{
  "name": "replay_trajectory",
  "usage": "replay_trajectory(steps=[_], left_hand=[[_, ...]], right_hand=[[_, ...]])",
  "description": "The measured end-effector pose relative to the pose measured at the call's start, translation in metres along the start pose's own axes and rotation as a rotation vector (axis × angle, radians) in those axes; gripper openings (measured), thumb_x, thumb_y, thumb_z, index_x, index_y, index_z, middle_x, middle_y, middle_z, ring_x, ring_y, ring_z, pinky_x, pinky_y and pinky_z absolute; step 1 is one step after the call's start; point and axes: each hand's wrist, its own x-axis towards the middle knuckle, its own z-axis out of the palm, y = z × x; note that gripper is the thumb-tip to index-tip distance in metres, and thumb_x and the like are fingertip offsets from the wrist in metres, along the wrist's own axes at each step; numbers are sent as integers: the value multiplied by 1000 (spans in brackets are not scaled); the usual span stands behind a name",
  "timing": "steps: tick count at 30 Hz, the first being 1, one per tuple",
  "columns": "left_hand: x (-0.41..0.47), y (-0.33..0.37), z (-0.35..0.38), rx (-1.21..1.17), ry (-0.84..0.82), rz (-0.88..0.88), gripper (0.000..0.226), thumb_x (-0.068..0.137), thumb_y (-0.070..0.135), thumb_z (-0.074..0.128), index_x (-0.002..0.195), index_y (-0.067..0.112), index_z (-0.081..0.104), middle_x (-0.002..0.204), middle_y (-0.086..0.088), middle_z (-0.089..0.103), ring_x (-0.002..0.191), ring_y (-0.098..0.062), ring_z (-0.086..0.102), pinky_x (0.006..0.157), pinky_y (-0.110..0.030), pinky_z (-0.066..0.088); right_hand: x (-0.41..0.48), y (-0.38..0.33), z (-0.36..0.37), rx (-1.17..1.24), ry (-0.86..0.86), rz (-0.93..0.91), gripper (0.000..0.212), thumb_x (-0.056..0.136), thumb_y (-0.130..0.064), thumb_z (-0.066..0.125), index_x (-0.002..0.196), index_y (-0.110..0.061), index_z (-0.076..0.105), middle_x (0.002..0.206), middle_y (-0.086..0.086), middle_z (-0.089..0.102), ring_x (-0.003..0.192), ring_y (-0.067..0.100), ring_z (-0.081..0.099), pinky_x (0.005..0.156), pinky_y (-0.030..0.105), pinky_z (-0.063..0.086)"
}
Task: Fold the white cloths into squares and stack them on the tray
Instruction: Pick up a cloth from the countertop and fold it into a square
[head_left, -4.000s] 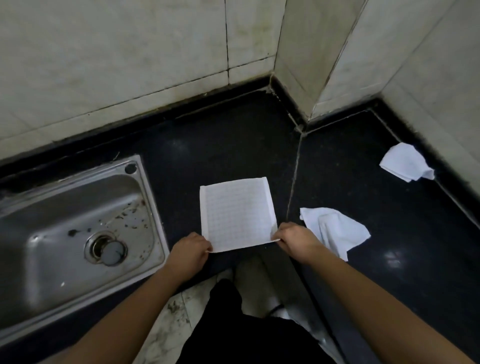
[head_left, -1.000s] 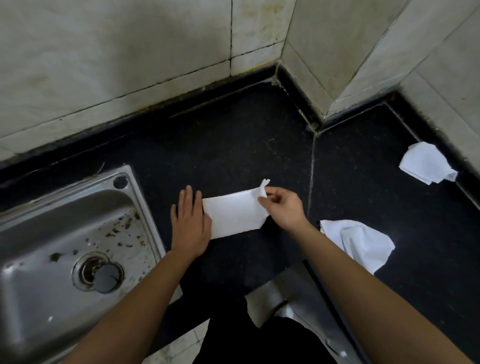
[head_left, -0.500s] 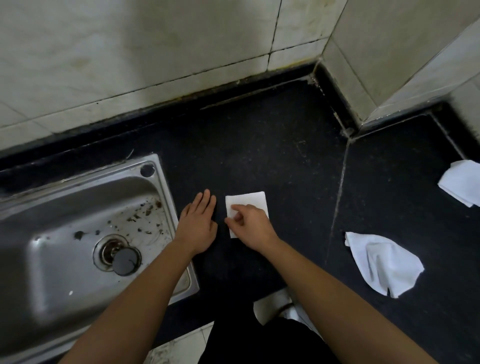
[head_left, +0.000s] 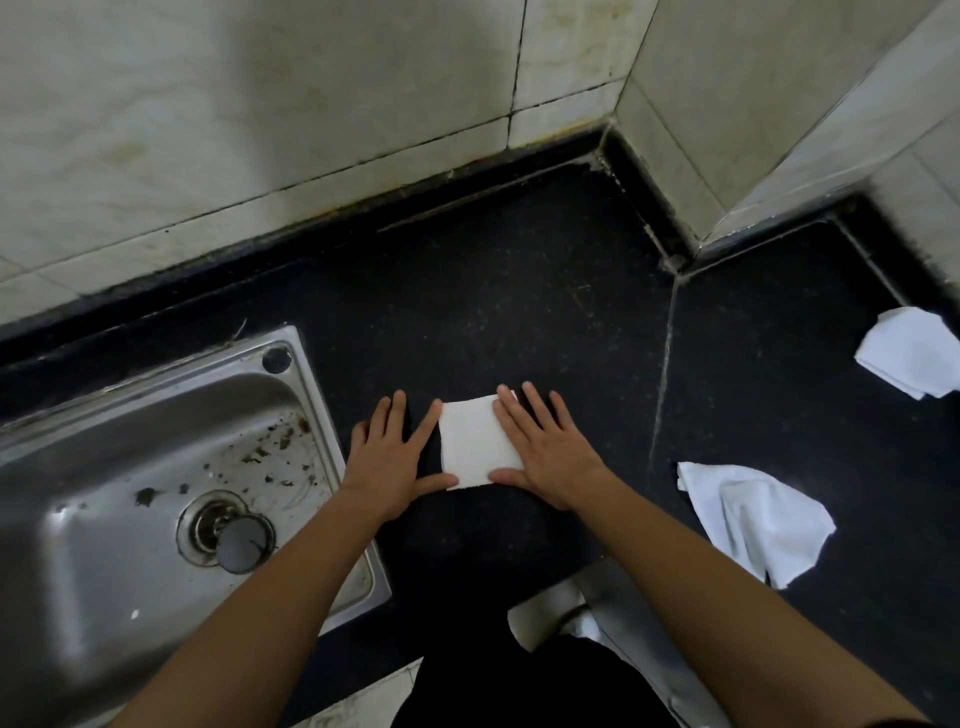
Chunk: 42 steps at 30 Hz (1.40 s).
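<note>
Our left hand (head_left: 387, 462) and right hand (head_left: 548, 457) lie flat, fingers straight, on the black stone countertop (head_left: 493, 312), framing the small folded white square cloth (head_left: 475, 441) between them and touching its edges. A crumpled white cloth (head_left: 753, 519) lies well to the right.

**Single head-worn view: wide-angle, aimed forward and steeply down onto the bench (head_left: 519, 312).**
The camera sits above the bench's near edge. It is close enough that both forearms enter from the bottom margin, and the left hand (head_left: 387, 457) and right hand (head_left: 545, 457) lie near the centre of the frame. It faces the tiled wall (head_left: 260, 130), which fills the top band. The sink (head_left: 311, 395) occupies the lower left and a jutting wall corner (head_left: 701, 130) the upper right. Straight edges bow toward the margins. The person's dark clothing (head_left: 519, 686) shows at bottom centre. The right margin cuts a crumpled cloth (head_left: 909, 351).
</note>
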Motion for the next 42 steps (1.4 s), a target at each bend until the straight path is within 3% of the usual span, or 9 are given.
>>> replay_trajectory(steps=[11, 14, 16, 19, 23, 28, 34, 38, 42], left_hand=[[4, 0, 11, 11, 19, -15, 104, 78, 86, 33, 147, 38, -29, 163, -18, -15, 150, -37, -7, 118, -53, 11], [3, 0, 9, -17, 3, -13, 105, 78, 86, 34, 147, 39, -28, 162, -18, -17, 150, -36, -10, 118, -54, 9], [3, 0, 9, -31, 1, -15, 104, 78, 86, 36, 150, 39, -24, 162, -17, -17, 150, -35, -10, 118, -53, 8], [2, 0, 9, -52, 18, -20, 105, 77, 86, 37, 151, 40, -20, 163, -17, -15, 150, -35, -10, 118, -53, 8], [0, 1, 10, -99, 64, -25, 106, 75, 87, 42, 155, 39, -9, 164, -17, -9, 151, -35, -4, 117, -54, 11], [-5, 2, 7, -143, 44, -24, 104, 73, 87, 45, 154, 38, 3, 164, -14, -10, 151, -33, -7, 119, -53, 9], [-2, 12, -16, -413, 116, -98, 75, 94, 64, 40, 154, 23, 22, 164, -12, 10, 150, -30, 7, 119, -54, 12], [19, 35, -51, -341, 209, 164, 75, 95, 34, 56, 156, 22, 16, 164, -13, 9, 150, -31, 6, 118, -53, 18], [43, 85, -87, -206, 23, 482, 76, 94, 28, 60, 155, 37, 17, 164, -4, -9, 150, -25, -13, 120, -50, 7]], right_hand=[[7, 0, -3, 60, -75, 7, 100, 92, -77, 23, 152, -15, -27, 157, 4, -39, 148, 32, -27, 122, 54, -6], [-3, -1, -3, 196, 15, 20, 97, 93, -72, 34, 158, -16, -11, 164, 5, -23, 152, 30, -14, 124, 49, 0], [-14, -5, 2, 365, 160, 116, 87, 95, -66, 42, 159, -15, 10, 166, 10, 5, 150, 29, 12, 122, 45, 17], [-30, -16, 9, 541, 341, 359, 68, 96, -59, 47, 148, -16, 39, 138, 8, 48, 122, 25, 50, 100, 41, 46], [-33, -28, 8, 812, 205, 579, 49, 91, -56, 57, 128, -24, 56, 119, -1, 56, 103, 18, 61, 84, 36, 54], [-30, -29, 2, 1133, 205, 678, 21, 89, -37, 68, 105, -23, 66, 102, -6, 66, 97, 13, 63, 80, 29, 52], [-36, -16, -7, 1412, 170, 717, 35, 83, -28, 77, 116, -18, 71, 104, 0, 73, 100, 16, 68, 97, 37, 54], [-55, 3, -20, 1360, 194, 651, 18, 85, -26, 75, 102, -29, 75, 99, -10, 72, 96, 8, 67, 92, 27, 53], [-91, 21, -24, 1190, 233, 578, 13, 86, -29, 73, 99, -34, 74, 96, -17, 71, 92, 3, 66, 84, 23, 52]])
